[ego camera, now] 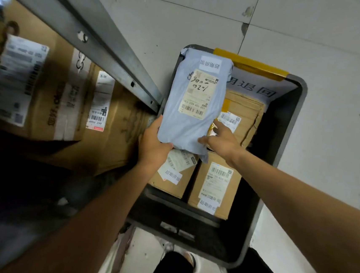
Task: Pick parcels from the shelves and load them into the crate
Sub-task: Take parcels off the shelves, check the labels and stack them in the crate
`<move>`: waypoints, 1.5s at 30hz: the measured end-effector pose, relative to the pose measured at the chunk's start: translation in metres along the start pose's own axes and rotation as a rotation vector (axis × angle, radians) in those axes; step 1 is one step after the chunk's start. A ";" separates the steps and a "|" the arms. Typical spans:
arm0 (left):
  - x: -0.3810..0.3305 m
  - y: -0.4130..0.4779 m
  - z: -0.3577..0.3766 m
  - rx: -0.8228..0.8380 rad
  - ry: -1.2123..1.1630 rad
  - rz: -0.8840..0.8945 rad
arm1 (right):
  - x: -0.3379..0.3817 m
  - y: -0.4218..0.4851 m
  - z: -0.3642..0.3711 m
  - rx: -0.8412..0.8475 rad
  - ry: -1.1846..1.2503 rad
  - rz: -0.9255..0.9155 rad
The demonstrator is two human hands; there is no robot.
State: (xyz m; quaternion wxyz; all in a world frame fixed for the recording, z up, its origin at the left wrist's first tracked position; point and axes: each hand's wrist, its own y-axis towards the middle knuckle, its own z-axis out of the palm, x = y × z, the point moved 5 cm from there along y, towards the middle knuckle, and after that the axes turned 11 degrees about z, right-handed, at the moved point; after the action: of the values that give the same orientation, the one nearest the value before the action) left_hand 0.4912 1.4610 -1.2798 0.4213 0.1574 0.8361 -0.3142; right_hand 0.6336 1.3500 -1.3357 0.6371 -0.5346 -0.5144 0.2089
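your left hand (pixel 154 141) gripped a near corner of the grey-blue plastic mailer bag (pixel 173 122), above the black plastic crate (pixel 291 125) by its left rim | right hand (pixel 220 140), fingers straight, steadied the edge | probably light, floppy, slick, so support it underneath

left grip (pixel 154 142) pinching parcel (pixel 190 106) | right grip (pixel 220 140) fingers straight | both arms extended

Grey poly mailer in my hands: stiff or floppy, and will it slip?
Probably fairly stiff: the grey poly mailer juts out flat though the left hand and right hand touch only its near end. Likely slippery, given its smooth plastic skin.
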 end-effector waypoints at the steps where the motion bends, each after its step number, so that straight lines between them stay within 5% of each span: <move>1: -0.008 -0.005 -0.001 0.020 0.012 -0.015 | 0.004 -0.014 -0.007 -0.051 -0.120 -0.015; 5: -0.059 -0.028 -0.008 0.119 0.150 -0.087 | 0.030 -0.096 -0.034 -0.102 -0.519 -0.100; 13: -0.285 -0.107 -0.054 0.470 0.509 0.144 | 0.133 -0.321 -0.107 -0.148 -1.085 -0.098; 19: -0.465 -0.197 -0.127 0.417 0.625 0.268 | 0.212 -0.510 -0.123 -0.243 -1.315 -0.313; 24: -0.540 -0.290 -0.198 0.250 0.610 0.299 | 0.255 -0.635 -0.093 -0.204 -1.459 -0.501; 34: -0.488 -0.526 -0.361 -0.050 0.482 0.025 | 0.256 -0.846 0.055 -0.073 -1.861 -0.911; 45: -0.378 -0.825 -0.416 -0.528 0.332 -0.339 | 0.112 -0.994 0.235 0.189 -1.982 -1.325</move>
State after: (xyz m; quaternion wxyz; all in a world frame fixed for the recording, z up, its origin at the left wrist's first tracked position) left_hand 0.0291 1.1138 -0.4662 0.2476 -0.0489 0.9598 -0.1230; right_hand 0.1878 1.2123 -0.4197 -0.0164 0.2776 -0.9399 0.1981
